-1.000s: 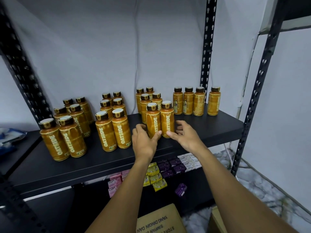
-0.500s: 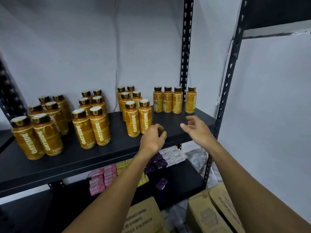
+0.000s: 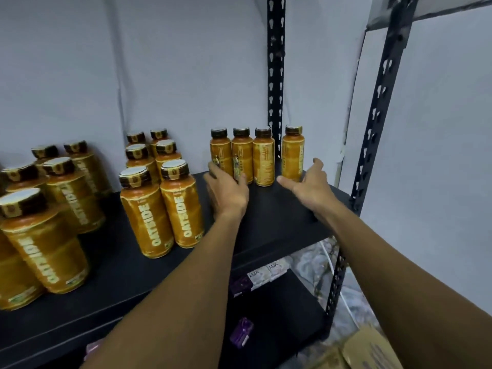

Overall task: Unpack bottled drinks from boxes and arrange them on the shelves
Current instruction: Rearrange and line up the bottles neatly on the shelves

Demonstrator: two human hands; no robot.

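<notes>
Orange OATSIDE bottles with dark caps stand on the black shelf (image 3: 279,209). At the back right is a row of four smaller bottles (image 3: 263,158). My left hand (image 3: 226,190) reaches the left end of that row, its fingers spread round the base of the leftmost bottle (image 3: 220,150); whether it touches is blurred. My right hand (image 3: 308,182) hovers open in front of the rightmost bottle (image 3: 292,155), thumb up, holding nothing. A cluster of several bottles (image 3: 159,214) stands left of my left hand, and bigger-looking ones (image 3: 48,241) fill the near left.
Black perforated uprights (image 3: 276,75) (image 3: 372,129) frame the shelf's right end. The lower shelf carries Lux soap boxes (image 3: 266,272) and a purple pack (image 3: 241,332). A cardboard box (image 3: 372,350) lies on the floor at the bottom right. Bare shelf lies between my hands.
Both hands left the front pair of bottles and moved back and right to the row of four. The view shifted right and closer.
</notes>
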